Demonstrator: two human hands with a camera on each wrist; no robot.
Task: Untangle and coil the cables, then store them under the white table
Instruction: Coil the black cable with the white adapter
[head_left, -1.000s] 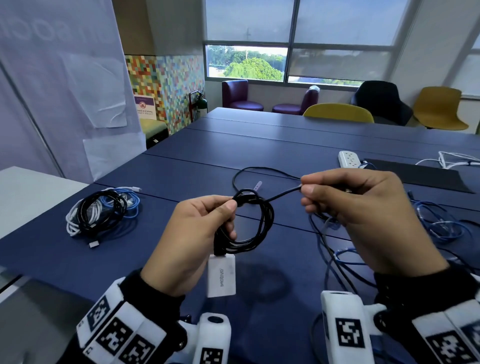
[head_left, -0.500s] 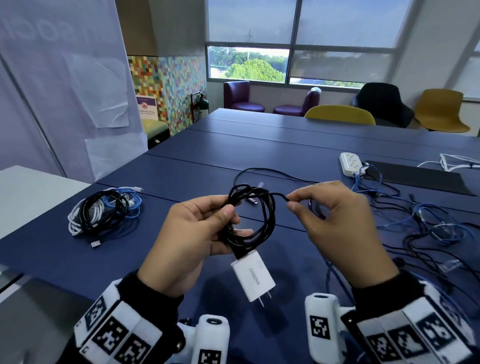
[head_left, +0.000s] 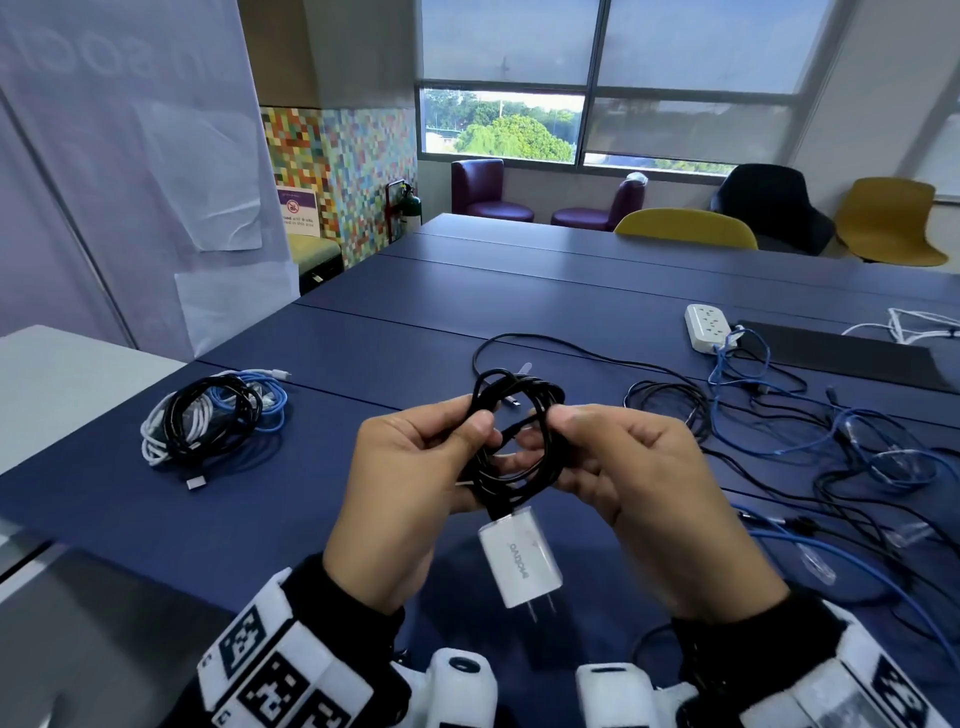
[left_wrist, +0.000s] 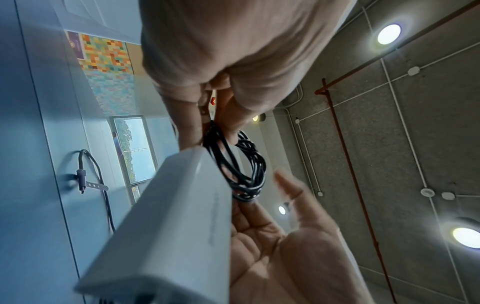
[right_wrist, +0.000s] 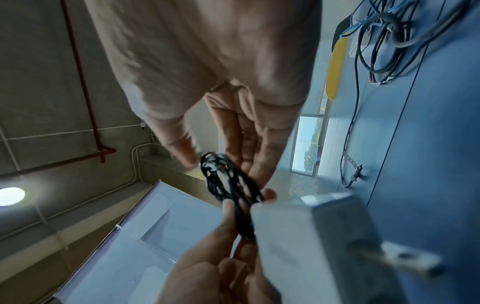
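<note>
coiled black cable held over the blue bench

at your far left a corner of the white table (head_left: 57, 374) adjoins the blue bench (head_left: 363, 332). on the bench left of your hands lies a bundle of coiled cables (head_left: 213, 421), white, black and blue together. your left hand (head_left: 410, 483) grasps the black coil (head_left: 519, 431) with thumb and fingers curled round its left side; a white charger (head_left: 522, 564) hangs from it, prongs down. your right hand (head_left: 644, 488) pinches the coil's right side. to the right a tangle of loose cables (head_left: 810, 441), black and blue, sprawls on the bench, with a white power strip (head_left: 709, 327) behind it.
</note>
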